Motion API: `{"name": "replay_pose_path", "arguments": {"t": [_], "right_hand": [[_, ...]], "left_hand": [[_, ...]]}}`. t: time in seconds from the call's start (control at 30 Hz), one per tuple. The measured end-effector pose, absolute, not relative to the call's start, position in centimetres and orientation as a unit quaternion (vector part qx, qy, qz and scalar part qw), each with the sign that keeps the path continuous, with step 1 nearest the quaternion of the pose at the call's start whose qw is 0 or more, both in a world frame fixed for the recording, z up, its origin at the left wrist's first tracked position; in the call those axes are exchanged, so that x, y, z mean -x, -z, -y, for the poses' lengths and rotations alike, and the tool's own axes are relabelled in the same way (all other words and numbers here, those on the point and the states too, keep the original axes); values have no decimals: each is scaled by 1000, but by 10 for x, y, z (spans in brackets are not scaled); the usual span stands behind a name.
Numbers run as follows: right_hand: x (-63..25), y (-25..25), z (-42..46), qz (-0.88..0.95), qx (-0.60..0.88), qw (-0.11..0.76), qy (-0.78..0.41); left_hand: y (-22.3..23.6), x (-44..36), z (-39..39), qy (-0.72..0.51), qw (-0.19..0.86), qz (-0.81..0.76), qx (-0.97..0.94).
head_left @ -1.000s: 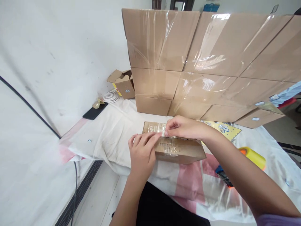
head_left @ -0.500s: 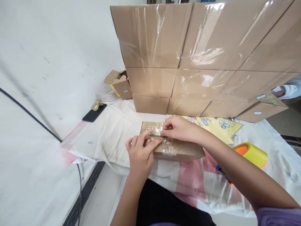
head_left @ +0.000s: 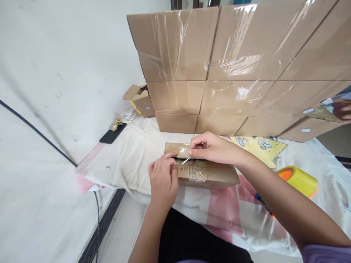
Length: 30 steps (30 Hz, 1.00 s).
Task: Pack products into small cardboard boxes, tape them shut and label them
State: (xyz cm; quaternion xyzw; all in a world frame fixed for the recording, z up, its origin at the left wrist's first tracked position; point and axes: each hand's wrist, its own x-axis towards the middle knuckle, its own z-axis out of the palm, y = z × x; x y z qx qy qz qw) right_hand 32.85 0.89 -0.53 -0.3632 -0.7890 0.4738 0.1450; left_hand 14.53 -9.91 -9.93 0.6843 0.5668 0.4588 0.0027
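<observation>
A small cardboard box [head_left: 211, 173] lies before me with clear tape [head_left: 184, 150] across its top and a dark gap between its flaps. My right hand [head_left: 212, 148] pinches the tape between thumb and fingers at the far flap, where a loose strip of it catches the light. Against the box's left end, my left hand [head_left: 164, 177] presses with its fingers bent over the edge of the top. To the right, partly behind my right forearm, is a yellow tape roll [head_left: 303, 182] with an orange core, joined to a blue dispenser.
Stacked cardboard boxes [head_left: 175, 96] in clear film rise behind the work. A black phone-like slab [head_left: 113, 133], a white perforated object [head_left: 129, 115] and an open small carton [head_left: 144, 104] sit back left. Yellow printed sheets [head_left: 259, 148] lie behind the box. Another person's hand [head_left: 344, 109] shows far right.
My left fingers have drawn back left from the tape and curled more. The tape by my right hand now lifts in a strip, baring the gap. The other person's hand has shifted.
</observation>
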Motion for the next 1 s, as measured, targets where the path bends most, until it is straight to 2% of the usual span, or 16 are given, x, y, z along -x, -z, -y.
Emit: {"name": "replay_pose_path", "arguments": {"t": [0.13, 0.27, 0.43, 0.77, 1.0], "right_hand": [[-324, 10, -7, 832, 363, 111, -404], [-324, 15, -4, 873, 364, 118, -304], [-321, 20, -4, 867, 376, 143, -294], [-316, 22, 2, 893, 378, 120, -213], [-316, 24, 0, 903, 375, 110, -181]], "left_hand": [[101, -146, 98, -460, -6, -578, -675], [101, -145, 97, -460, 1, -570, -681], [99, -144, 100, -422, -24, -557, -715], [101, -145, 99, -421, -50, -557, -714], [97, -140, 97, -420, -28, -506, -753]]}}
